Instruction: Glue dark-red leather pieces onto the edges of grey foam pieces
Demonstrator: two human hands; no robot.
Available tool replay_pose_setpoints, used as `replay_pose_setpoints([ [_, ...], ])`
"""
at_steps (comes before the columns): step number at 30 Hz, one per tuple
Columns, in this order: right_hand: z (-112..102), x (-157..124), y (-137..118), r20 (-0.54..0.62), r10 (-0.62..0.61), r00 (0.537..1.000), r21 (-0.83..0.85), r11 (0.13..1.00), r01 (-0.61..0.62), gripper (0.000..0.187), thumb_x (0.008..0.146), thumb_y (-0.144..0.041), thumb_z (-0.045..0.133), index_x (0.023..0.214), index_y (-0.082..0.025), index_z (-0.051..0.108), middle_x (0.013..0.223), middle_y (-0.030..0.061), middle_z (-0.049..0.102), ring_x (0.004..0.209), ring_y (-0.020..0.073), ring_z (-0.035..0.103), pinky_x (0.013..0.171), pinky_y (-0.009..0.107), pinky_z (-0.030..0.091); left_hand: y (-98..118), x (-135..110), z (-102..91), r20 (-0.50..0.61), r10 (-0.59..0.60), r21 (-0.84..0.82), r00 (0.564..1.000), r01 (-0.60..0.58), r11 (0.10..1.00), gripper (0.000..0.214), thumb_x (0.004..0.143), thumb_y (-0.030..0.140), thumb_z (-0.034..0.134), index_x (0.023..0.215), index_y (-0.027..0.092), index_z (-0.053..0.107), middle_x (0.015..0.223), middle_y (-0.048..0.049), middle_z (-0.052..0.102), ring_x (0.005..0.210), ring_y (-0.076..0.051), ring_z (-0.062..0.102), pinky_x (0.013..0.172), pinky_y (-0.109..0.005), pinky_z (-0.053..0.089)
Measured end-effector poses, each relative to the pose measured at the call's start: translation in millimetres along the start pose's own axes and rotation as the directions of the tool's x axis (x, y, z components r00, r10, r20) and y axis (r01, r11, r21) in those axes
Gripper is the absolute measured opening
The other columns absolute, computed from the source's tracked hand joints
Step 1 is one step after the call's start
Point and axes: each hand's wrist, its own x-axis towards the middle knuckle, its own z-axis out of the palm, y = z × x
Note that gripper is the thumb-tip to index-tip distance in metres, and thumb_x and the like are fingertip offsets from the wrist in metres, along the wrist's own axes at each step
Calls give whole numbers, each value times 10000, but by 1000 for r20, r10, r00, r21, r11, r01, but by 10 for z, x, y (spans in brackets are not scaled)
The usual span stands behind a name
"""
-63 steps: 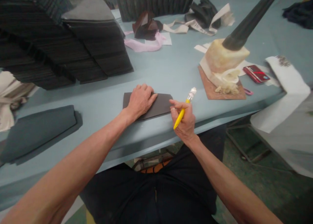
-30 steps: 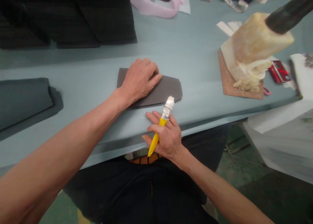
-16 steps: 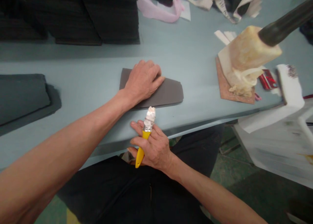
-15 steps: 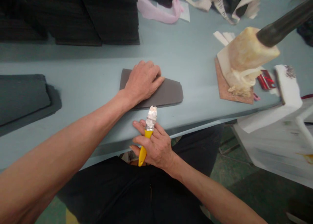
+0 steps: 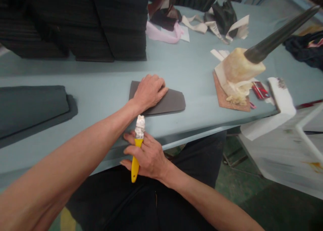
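Note:
My left hand (image 5: pixel 148 91) lies flat, fingers together, on a dark grey fabric piece (image 5: pixel 174 101) near the front edge of the blue table (image 5: pixel 106 86). At the table's front edge my right hand (image 5: pixel 146 157) grips a yellow-handled brush (image 5: pixel 136 146). The brush's whitish glue-caked tip points up toward the fabric piece without touching it. The right hand's fingers rest against the table edge below my left forearm.
A glue-crusted block with a dark rod (image 5: pixel 239 69) sits on a brown board (image 5: pixel 227 99) at right, beside a red packet (image 5: pixel 259 89) and a white cloth (image 5: pixel 280 99). Stacks of dark fabric (image 5: pixel 75 25) fill the back left. Folded grey fabric (image 5: pixel 32 106) lies at left. Scraps (image 5: pixel 191 22) lie behind.
My right hand with the brush has moved down and left, from beside the fabric piece to the table's front edge. My left hand has stayed pressed on the piece.

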Motion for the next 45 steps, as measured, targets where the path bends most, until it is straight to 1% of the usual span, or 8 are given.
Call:
replay_pose_setpoints([
  [3,-267,-143,-96,-37,-62,997,81,995,65,163,983,-390,705,1061,-258,650,1307,87,808,1232,211,759,1160,378,522,-21,9,13,2,2,10,1000,-2,1000,349,1075,382,470,1150,162,731,1136,-135,696,1128,-304,598,1040,-440,440],
  [10,-1003,-576,-24,-156,246,957,-87,961,-262,107,964,-226,644,1037,-259,573,1280,117,818,1215,218,780,1068,402,590,-48,34,35,-17,18,21,1000,-18,1000,334,1062,383,477,1088,171,734,1085,-141,698,1060,-301,590,1006,-459,445],
  [17,-1205,-710,100,-405,367,837,-64,902,-426,105,1005,-207,618,1081,-241,555,1287,169,802,1236,232,762,996,425,641,10,-329,75,-47,49,29,998,-48,998,357,1064,433,446,1032,204,719,1004,-127,701,977,-309,601,934,-466,459],
  [22,-1267,-659,56,-429,526,734,290,850,-439,104,1083,-316,584,1156,-243,577,1306,127,796,1125,195,784,931,369,660,15,-550,31,-28,34,39,999,-32,999,406,1065,474,420,1065,204,723,1031,-127,726,997,-319,634,944,-475,480],
  [24,-1308,-578,40,-419,641,643,542,745,-390,195,1109,-443,546,1166,-264,602,1137,65,834,923,159,785,812,310,660,38,-562,-11,-15,6,31,1000,-6,999,414,1060,481,409,1069,212,723,1038,-122,737,1005,-318,644,953,-472,491],
  [27,-1405,-421,83,-214,856,471,871,386,-305,410,1089,-651,470,1142,-280,636,759,-8,779,561,127,644,556,231,564,96,-544,-88,9,-22,38,1000,22,999,424,1059,473,392,1071,204,719,1059,-134,746,1014,-323,647,984,-483,495],
  [31,-1544,-292,298,10,966,258,987,31,-157,571,956,-803,588,1080,-264,729,444,-102,477,363,87,322,405,180,385,146,-521,-156,23,-27,26,999,26,999,433,1050,473,381,1046,192,711,1047,-148,749,1008,-336,660,990,-504,500],
  [45,-1601,-332,664,234,960,156,970,-241,32,404,812,-602,867,852,-236,701,479,-142,272,441,70,137,427,174,331,144,-525,-134,20,-56,32,998,55,998,425,1042,490,365,1038,215,689,1035,-136,738,1019,-323,649,1016,-490,494],
])
